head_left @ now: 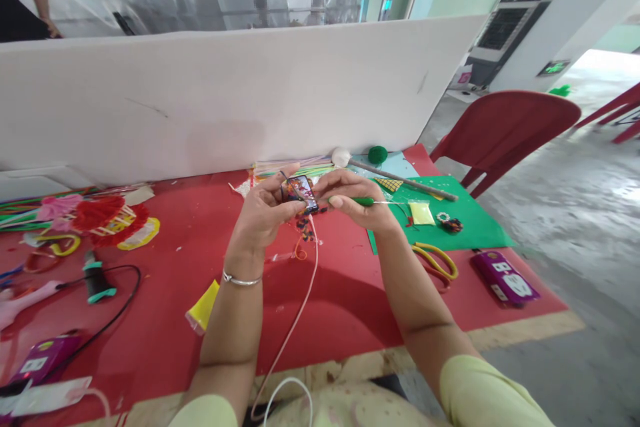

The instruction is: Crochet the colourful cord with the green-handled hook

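My left hand [263,210] is left of a phone [306,192], fingers bent. A thin dark cord [284,181] loops at its fingers, and its thumb reaches across the phone's lower edge. My right hand [353,200], right of the phone, is closed around a green-handled tool [363,201] whose thin metal shaft points right. What its fingertips pinch is too small to make out. The phone's lit screen shows a colourful picture, and a pink charging cable [307,287] runs from it toward my body. Small dark beads or pieces [305,228] and an orange thread [301,252] lie below it.
A green sheet [470,213] at right bears a yellow packet [421,213]; a grey stick [405,179] crosses its edge. Yellow-handled scissors [440,257] and a purple power strip [505,278] lie nearby. At left are a glue gun [30,303] and red flower crafts [103,217]. A white partition [225,100] stands behind.
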Action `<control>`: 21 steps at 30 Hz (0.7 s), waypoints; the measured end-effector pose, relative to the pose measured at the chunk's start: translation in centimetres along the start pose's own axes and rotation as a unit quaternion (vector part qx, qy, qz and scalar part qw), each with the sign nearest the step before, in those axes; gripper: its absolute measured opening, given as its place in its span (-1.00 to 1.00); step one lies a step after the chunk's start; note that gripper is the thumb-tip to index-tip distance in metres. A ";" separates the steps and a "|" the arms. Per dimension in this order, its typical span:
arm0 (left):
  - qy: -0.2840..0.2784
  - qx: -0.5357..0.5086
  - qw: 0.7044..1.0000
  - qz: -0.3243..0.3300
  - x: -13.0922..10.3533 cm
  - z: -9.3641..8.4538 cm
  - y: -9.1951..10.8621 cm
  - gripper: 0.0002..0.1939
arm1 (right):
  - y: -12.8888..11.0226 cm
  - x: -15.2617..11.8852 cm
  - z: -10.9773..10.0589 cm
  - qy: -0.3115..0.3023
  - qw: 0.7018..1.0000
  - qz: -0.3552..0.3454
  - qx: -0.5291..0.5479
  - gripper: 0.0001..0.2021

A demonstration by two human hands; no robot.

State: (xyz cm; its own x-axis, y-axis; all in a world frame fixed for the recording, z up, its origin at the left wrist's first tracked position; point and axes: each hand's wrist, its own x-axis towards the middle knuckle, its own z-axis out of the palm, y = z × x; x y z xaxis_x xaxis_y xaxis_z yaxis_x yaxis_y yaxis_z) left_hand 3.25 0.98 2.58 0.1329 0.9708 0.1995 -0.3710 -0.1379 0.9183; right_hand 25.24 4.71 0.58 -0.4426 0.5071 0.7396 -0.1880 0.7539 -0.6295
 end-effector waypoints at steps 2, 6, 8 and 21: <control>0.001 0.000 1.000 -0.009 0.0 -0.1 0.0 -0.37 | 0.0 0.0 -0.2 -0.007 1.000 -0.002 -0.012 -0.83; -0.019 -0.003 0.999 -0.039 -0.1 -0.6 -0.1 -0.34 | 0.1 0.0 -0.5 -0.014 0.999 -0.008 -0.042 -0.82; -0.034 -0.012 0.998 -0.060 -0.1 -0.9 -0.1 -0.34 | 0.1 0.0 -0.5 -0.017 0.998 -0.017 -0.056 -0.80; -0.007 -0.014 1.000 0.000 0.0 -0.2 -0.8 -0.37 | 0.2 0.5 1.9 0.044 0.999 0.028 -0.002 -0.71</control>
State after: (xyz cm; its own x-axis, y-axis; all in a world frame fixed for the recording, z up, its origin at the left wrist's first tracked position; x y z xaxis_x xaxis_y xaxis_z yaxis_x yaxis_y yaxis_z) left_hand 3.42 1.17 1.79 0.1454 0.9682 0.2036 -0.3970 -0.1314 0.9084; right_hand 23.29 4.31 0.43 -0.3726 0.5829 0.7221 -0.1624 0.7251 -0.6692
